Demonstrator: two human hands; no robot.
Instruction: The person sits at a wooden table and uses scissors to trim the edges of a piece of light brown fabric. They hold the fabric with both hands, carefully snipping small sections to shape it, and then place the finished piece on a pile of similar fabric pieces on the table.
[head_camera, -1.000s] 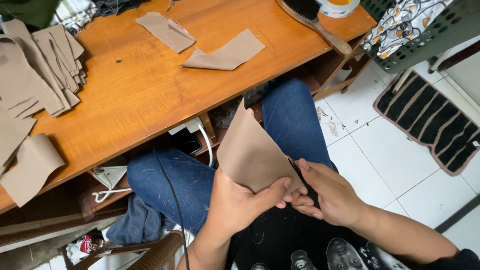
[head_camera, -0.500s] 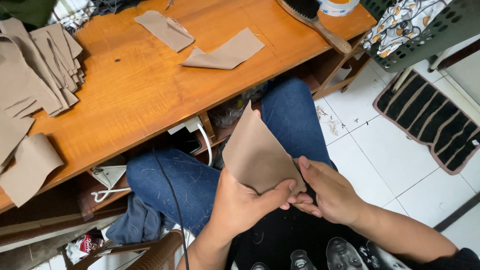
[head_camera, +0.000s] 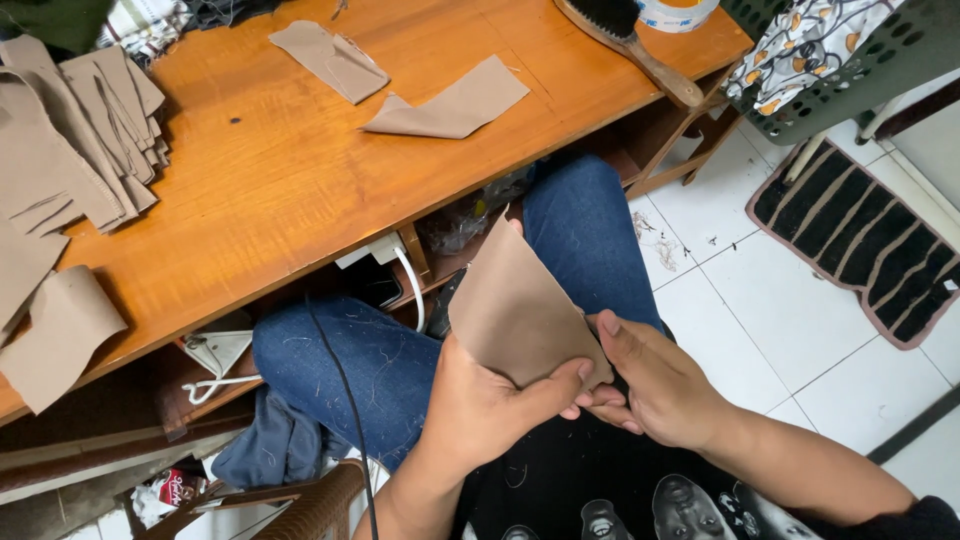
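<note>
At the far left, a stack of cut tan leather pieces (head_camera: 70, 150) lies fanned on the wooden bench (head_camera: 270, 200), with a larger loose tan piece (head_camera: 55, 335) overhanging the near edge below it. Farther along the benchtop lie two more tan offcuts, a smaller one (head_camera: 328, 58) near the back and a notched one (head_camera: 450, 103) just beside it, the two apart. Under the bench edge a white cable (head_camera: 412, 285) loops down near a white power strip (head_camera: 375, 250), and a thin black cord (head_camera: 345, 400) crosses the person's jeans-clad knee. Above the lap, the left hand (head_camera: 490, 410) has its grip clenched on the lower edge of a tan leather piece (head_camera: 515, 310), thumb laid across its front face. The piece stands up from the hands, its pointed corner toward the bench. The right hand (head_camera: 655, 385) pinches the same lower corner, fingertips meeting the left thumb. At the upper right a wooden-handled brush (head_camera: 640, 40) lies on the bench by a tape roll (head_camera: 675, 12), beside a green plastic basket (head_camera: 880, 60) holding patterned cloth, with a striped mat (head_camera: 870, 240) on the white tiled floor
</note>
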